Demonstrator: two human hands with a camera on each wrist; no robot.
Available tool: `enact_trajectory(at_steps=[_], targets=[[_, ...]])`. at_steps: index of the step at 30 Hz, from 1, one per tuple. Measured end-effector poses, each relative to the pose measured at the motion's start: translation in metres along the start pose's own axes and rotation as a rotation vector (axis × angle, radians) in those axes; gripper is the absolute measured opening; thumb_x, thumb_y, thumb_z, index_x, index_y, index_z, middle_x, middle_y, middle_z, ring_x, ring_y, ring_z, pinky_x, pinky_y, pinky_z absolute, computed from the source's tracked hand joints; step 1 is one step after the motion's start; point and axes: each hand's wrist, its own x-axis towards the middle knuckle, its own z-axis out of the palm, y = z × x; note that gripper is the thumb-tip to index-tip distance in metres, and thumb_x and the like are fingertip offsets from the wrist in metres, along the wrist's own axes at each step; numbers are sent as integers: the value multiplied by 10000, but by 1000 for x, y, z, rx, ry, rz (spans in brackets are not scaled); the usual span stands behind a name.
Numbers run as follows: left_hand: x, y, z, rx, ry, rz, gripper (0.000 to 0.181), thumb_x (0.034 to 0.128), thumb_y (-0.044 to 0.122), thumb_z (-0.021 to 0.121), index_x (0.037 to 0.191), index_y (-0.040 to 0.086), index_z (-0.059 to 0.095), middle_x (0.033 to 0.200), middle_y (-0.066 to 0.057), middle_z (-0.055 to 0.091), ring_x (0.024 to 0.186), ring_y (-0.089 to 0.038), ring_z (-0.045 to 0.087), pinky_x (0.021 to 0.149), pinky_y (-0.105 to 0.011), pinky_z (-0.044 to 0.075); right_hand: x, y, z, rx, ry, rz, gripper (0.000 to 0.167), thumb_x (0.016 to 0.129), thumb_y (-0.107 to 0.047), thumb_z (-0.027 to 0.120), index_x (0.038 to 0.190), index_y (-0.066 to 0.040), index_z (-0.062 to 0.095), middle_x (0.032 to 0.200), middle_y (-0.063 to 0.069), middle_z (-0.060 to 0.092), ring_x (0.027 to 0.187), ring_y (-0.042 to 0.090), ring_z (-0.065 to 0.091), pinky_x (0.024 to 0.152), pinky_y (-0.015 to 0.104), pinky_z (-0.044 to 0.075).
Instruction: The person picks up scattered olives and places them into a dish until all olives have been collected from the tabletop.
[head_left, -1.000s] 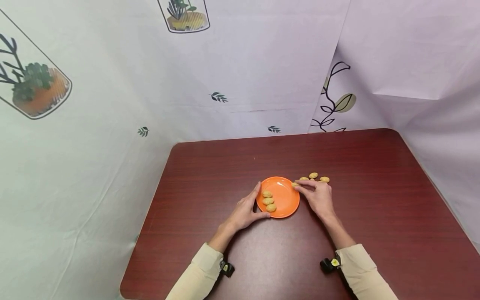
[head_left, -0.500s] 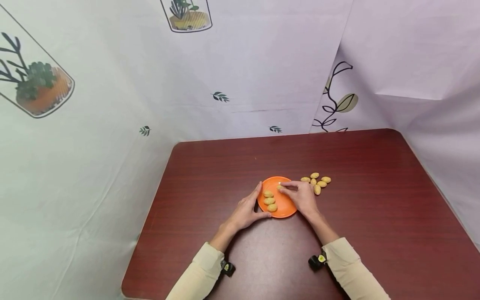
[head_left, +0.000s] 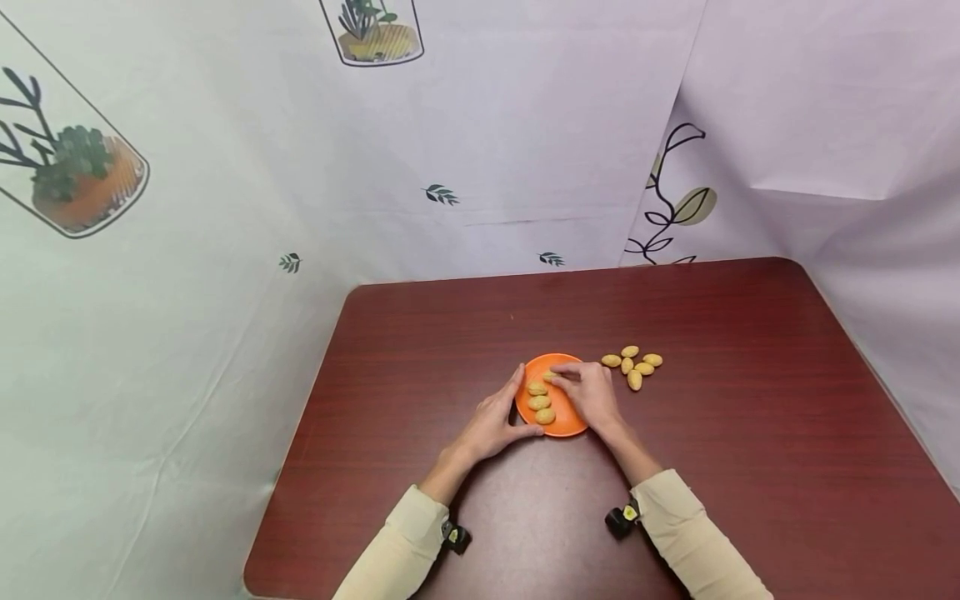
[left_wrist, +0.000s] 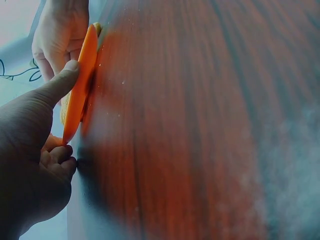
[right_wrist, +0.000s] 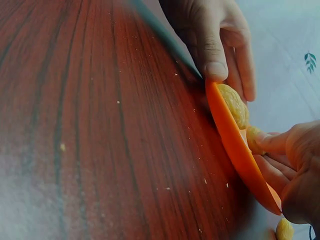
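Observation:
An orange plate (head_left: 564, 417) lies on the table. The left hand (head_left: 491, 423) holds its left rim, with the thumb at the front edge and the fingers along the far left side. Three yellowish, wrinkled oval nuts (head_left: 539, 402) sit in a slanting row on the plate's left part. The right hand (head_left: 596, 395) reaches over the plate from the right and pinches another such nut (right_wrist: 254, 140) between thumb and fingers. This nut is just beyond the row, close to the plate's surface; whether it touches the plate I cannot tell.
Several more nuts (head_left: 635, 380) lie loosely grouped on the dark red wooden table (head_left: 420, 350), right of the plate. White printed cloth (head_left: 487, 150) hangs behind the table and at its sides. Each wrist wears a small black camera (head_left: 619, 522).
The right hand has carried the pinched nut from the plate's right rim leftward to the far end of the row. The left hand stays on the plate.

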Motion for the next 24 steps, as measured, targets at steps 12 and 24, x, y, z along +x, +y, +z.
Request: enact_trajectory(at_steps=[12,24], targets=[[0,-1,1,1,10,17,1128,894,409,877,1706,61,175,1738,-90,256,1509,-325,421,1196,-532,381,-1,-1,3,-12,-11,-44,129,894,-98,865,1019,-65,867,977,89,815,1018,328,768,858,501,606],[0,-1,1,5,20,32,1128,890,406,880,1698,33,187,1728,-123,269,1504,-336,426,1195,-527,383,0,-3,6,17,-30,-19,134,850,-49,893,980,-77,872,964,75,818,1022,303,769,883,488,603]])
